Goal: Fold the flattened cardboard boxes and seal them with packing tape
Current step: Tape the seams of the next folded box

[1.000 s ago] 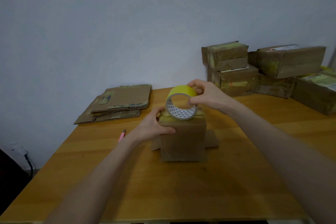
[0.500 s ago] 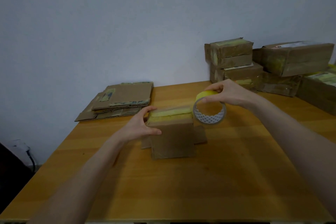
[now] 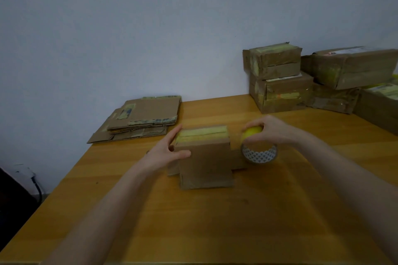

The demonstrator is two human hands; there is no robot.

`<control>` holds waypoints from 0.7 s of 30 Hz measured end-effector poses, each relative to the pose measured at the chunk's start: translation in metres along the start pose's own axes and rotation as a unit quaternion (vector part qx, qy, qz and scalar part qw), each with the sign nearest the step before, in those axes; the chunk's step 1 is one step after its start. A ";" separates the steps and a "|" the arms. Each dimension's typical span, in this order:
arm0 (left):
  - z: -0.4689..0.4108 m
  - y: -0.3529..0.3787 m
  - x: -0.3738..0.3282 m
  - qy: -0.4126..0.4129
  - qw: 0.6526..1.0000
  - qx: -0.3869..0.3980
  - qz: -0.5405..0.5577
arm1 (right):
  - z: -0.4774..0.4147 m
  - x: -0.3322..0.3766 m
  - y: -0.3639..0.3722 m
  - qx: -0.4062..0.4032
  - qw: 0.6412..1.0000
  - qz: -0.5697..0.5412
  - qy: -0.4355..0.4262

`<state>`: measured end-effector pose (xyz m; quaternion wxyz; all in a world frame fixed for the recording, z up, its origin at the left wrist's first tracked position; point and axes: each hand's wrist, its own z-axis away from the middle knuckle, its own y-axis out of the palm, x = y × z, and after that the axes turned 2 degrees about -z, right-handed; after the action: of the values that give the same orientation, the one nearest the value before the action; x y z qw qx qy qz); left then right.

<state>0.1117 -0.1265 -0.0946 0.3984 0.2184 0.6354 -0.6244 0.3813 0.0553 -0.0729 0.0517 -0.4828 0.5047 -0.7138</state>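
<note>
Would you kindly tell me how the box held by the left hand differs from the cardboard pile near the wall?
The box stands folded up; the cardboard pile lies flat. The left hand holds the box mid-table; the cardboard pile sits untouched at the far left. Both are brown cardboard with yellowish tape.

Brightness: dim, flat indoor light; colours muted, wall (image 3: pixel 150 28) grey-blue with a paler patch mid-frame.
Shadows: soft and faint on the desk (image 3: pixel 215 221), darkest at the foot of the cardboard box (image 3: pixel 204 163).
Sheen: dull shine on the taped sealed boxes (image 3: pixel 277 64).
Blur: right hand (image 3: pixel 273 131) and tape roll (image 3: pixel 259 153) slightly smeared; whole frame soft, grainy.
Distortion: wide-angle stretch, forearms (image 3: pixel 103 211) swell toward the lower corners.
Dark area: lower left corner nearly black.
</note>
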 end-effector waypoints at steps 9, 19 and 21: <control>-0.005 0.033 -0.023 -0.076 0.981 -0.146 0.106 | -0.007 0.017 0.018 0.000 0.993 0.115 0.037; -0.011 0.053 -0.080 0.146 0.886 -0.171 -0.405 | 0.023 0.001 0.005 -0.016 0.997 -0.057 0.043; -0.009 0.077 -0.098 0.156 0.884 -0.110 -0.427 | 0.027 -0.002 0.004 -0.022 0.995 -0.083 0.047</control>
<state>0.2264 -0.0869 -0.0667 0.0101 -0.0249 0.7858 -0.6179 0.4008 0.0359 -0.0768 -0.0424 -0.4903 0.4804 -0.7260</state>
